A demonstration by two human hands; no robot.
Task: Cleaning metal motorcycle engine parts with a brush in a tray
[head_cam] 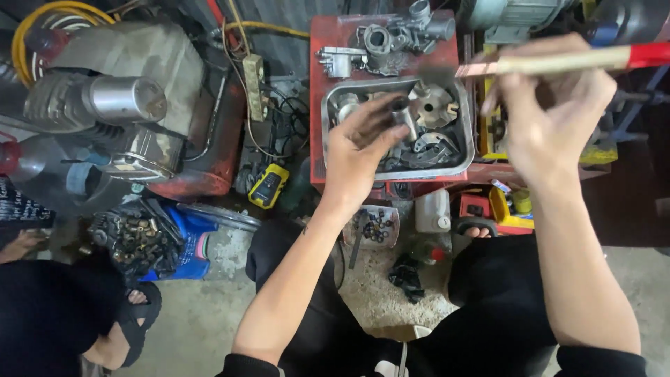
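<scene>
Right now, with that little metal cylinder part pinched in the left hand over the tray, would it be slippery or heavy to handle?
Probably slippery: the small metal cylinder and the left hand look dark with grease. Likely heavy for its size, being solid-looking metal. Being round, it may roll if set down in the steel tray.

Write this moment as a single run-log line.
left hand: grips small metal part over steel tray | right hand: holds paintbrush | tray: engine parts
</scene>
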